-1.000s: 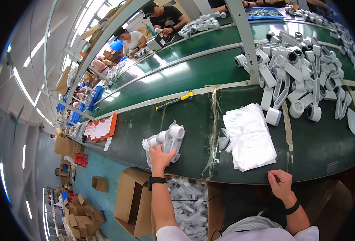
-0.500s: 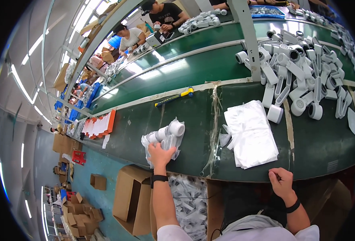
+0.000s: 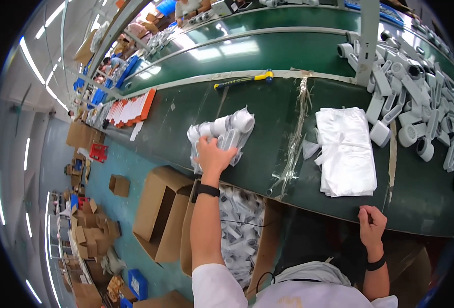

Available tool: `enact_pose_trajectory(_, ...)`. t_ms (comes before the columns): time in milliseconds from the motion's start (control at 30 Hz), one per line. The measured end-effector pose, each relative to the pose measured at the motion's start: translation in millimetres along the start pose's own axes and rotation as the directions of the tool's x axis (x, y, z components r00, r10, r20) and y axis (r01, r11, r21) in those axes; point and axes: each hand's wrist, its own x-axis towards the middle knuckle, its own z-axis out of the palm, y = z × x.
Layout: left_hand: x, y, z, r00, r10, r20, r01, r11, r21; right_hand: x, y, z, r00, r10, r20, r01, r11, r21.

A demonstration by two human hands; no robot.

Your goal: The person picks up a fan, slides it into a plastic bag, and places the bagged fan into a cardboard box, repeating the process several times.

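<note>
My left hand point(image 3: 215, 155) lies over a small cluster of white devices point(image 3: 230, 124) in clear plastic bags, on the dark green bench. Its thumb and fingers are spread around the near side of the cluster, gripping it. The devices have rounded heads and long handles; my hand hides part of them. My right hand point(image 3: 372, 225) is curled closed at the bench's front edge, with nothing visible in it. Just beyond it lies a flat stack of white plastic bags point(image 3: 346, 154).
Unbagged white-and-grey devices point(image 3: 411, 97) are heaped at the right, beside a metal post point(image 3: 367, 51). A yellow-and-black hammer point(image 3: 243, 79) lies at the back. Orange-and-white cartons point(image 3: 132, 110) stand at the left. Below the bench, a cardboard box point(image 3: 273, 226) holds bagged devices.
The whole view has shifted, so the bench things appear farther right and higher. My left hand stays on the bagged devices; my right hand remains closed by the edge.
</note>
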Motion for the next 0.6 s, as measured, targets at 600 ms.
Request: enact_pose_trajectory(600,-12.7,-18.6,-2.8,0.996,0.09,-0.011,-0.091,0.994,-0.057,-1.4,1.5,1.9,0.998,-0.044,-0.052,0.041,0.998,-0.051)
